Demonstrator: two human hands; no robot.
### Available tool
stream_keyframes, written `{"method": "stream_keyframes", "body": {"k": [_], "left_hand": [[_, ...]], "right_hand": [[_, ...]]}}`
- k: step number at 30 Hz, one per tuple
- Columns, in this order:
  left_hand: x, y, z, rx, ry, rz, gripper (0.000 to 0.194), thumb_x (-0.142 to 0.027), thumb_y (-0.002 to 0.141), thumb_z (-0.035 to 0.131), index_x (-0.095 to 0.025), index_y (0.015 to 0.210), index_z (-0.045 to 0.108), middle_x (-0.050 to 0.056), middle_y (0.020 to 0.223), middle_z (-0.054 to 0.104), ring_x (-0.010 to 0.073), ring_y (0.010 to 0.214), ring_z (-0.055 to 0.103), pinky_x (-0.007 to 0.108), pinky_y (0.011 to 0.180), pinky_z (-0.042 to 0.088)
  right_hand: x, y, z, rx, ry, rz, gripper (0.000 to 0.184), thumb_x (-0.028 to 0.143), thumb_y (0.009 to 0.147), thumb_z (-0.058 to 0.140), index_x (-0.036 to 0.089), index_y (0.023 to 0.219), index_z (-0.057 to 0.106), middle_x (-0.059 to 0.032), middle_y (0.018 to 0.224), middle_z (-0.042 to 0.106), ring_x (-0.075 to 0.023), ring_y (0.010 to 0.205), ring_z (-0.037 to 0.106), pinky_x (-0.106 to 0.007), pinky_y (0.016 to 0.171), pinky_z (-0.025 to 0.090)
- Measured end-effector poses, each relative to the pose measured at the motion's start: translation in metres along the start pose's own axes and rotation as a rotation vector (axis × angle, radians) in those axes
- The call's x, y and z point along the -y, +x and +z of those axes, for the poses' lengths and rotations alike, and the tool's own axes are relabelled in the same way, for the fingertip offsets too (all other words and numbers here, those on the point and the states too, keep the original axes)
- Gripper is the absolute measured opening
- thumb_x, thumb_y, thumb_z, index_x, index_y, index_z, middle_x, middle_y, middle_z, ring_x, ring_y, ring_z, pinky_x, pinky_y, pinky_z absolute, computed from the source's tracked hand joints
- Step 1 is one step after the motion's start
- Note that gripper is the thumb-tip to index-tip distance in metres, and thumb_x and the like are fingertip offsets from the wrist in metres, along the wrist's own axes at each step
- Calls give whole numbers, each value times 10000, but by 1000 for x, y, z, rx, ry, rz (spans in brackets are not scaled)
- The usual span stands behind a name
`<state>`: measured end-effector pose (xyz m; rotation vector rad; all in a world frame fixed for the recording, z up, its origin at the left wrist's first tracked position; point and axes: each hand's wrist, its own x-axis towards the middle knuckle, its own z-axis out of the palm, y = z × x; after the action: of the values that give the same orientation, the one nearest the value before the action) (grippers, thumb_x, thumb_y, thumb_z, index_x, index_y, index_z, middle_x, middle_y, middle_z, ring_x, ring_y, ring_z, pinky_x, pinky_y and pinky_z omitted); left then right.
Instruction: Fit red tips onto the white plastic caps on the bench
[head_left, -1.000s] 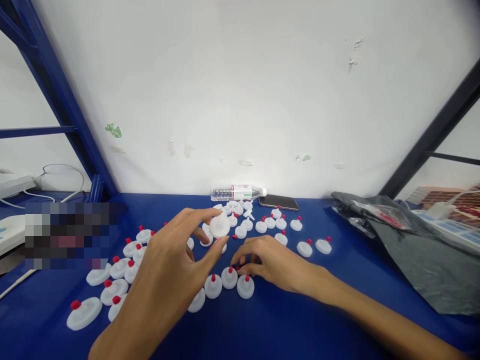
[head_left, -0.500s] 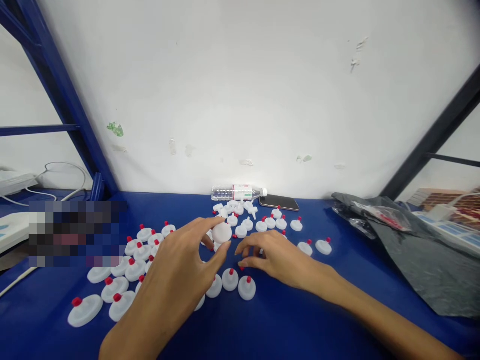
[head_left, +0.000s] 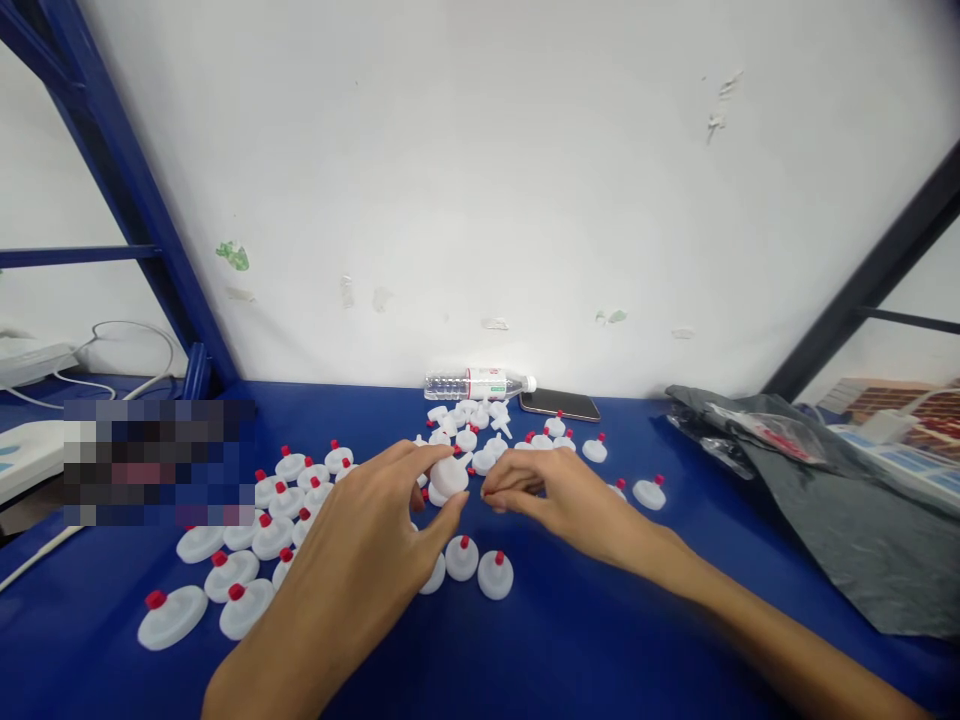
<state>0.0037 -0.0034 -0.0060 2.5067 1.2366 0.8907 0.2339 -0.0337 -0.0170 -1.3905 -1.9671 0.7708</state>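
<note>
My left hand [head_left: 375,545] holds a white disc-shaped plastic part [head_left: 448,476] between thumb and fingers, just above the blue table [head_left: 570,640]. Right beside it, my right hand [head_left: 559,495] has its fingertips pinched together close to the part's spout; whatever it pinches is too small to make out. Several white discs with red caps [head_left: 247,545] lie to the left. Two more capped discs [head_left: 480,568] sit under the hands, and others [head_left: 649,492] lie to the right. Uncapped white parts [head_left: 469,420] are heaped behind the hands.
A clear water bottle [head_left: 480,384] lies on its side against the white wall, with a dark phone [head_left: 559,404] next to it. A crumpled grey plastic bag [head_left: 825,500] covers the table's right side. Blue frame posts [head_left: 120,190] and white cables [head_left: 112,345] stand at the left.
My right hand lifted off the table near the capped discs and moved up toward the white part. My left hand lowered slightly, bringing the part to meet it.
</note>
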Motion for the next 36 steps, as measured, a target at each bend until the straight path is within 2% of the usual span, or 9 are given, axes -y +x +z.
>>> {"method": "stream_keyframes", "body": {"k": [4, 7, 11, 16, 23, 26, 29, 33, 36], "left_hand": [[-4, 0, 3, 91, -3, -60, 321, -380, 936, 579, -259, 1182, 745, 16, 873, 692, 219, 737, 648, 355, 678, 432], [-8, -2, 5, 134, -19, -78, 307, -361, 927, 580, -258, 1164, 745, 33, 933, 704, 236, 815, 669, 368, 725, 443], [-15, -3, 7, 166, -48, -33, 237, -324, 933, 566, -279, 1079, 747, 16, 935, 716, 226, 821, 669, 369, 752, 442], [-18, -1, 9, 157, -81, 4, 227, -334, 941, 617, -288, 1119, 749, -1, 902, 733, 207, 762, 665, 341, 704, 439], [-22, -3, 8, 170, -161, 44, 198, -376, 971, 652, -304, 1130, 747, -24, 929, 768, 185, 758, 686, 305, 671, 477], [-18, -7, 10, 198, -159, 50, 361, -462, 943, 693, -350, 1286, 697, -27, 985, 787, 210, 833, 725, 317, 730, 531], [-9, -9, 5, 126, -103, 28, 583, -583, 937, 659, -372, 1472, 569, 5, 1102, 791, 233, 855, 742, 331, 708, 557], [5, -6, -21, -36, -72, -29, 437, -591, 983, 554, -351, 1325, 685, -5, 900, 778, 174, 552, 653, 285, 500, 484], [16, -3, -39, -129, -102, -50, 358, -579, 953, 593, -352, 1187, 739, -33, 793, 738, 139, 471, 615, 257, 489, 504]], "right_hand": [[6, 0, -5, -195, 227, -8, 200, 326, 919, 780, 255, 1103, 751, -2, 996, 821, -171, 927, 779, -285, 837, 597], [13, -3, -2, -303, 358, -63, 181, 311, 856, 840, 269, 1029, 810, -3, 971, 823, -179, 917, 775, -284, 819, 600], [17, -5, 6, -298, 433, -72, 115, 270, 818, 871, 261, 921, 821, 8, 906, 822, -156, 853, 770, -255, 794, 596], [16, -5, 9, -282, 529, -89, 135, 250, 806, 879, 249, 919, 806, 10, 904, 822, -141, 853, 773, -232, 787, 601], [19, -7, 6, -273, 620, -32, 206, 302, 738, 926, 226, 854, 773, -7, 870, 809, -177, 844, 779, -282, 774, 613], [19, -19, 4, -307, 501, -1, 201, 366, 761, 910, 233, 851, 789, -20, 881, 807, -188, 818, 766, -304, 759, 607], [10, -41, -1, -376, 262, 61, 194, 438, 819, 859, 254, 849, 807, -31, 912, 808, -213, 849, 754, -322, 760, 587], [-17, -74, -7, -430, -18, 222, 240, 524, 871, 782, 286, 869, 812, -27, 938, 805, -248, 884, 736, -351, 769, 565], [-35, -90, -6, -420, -107, 282, 262, 545, 905, 728, 294, 899, 803, -21, 962, 802, -250, 875, 735, -351, 759, 574]]}}
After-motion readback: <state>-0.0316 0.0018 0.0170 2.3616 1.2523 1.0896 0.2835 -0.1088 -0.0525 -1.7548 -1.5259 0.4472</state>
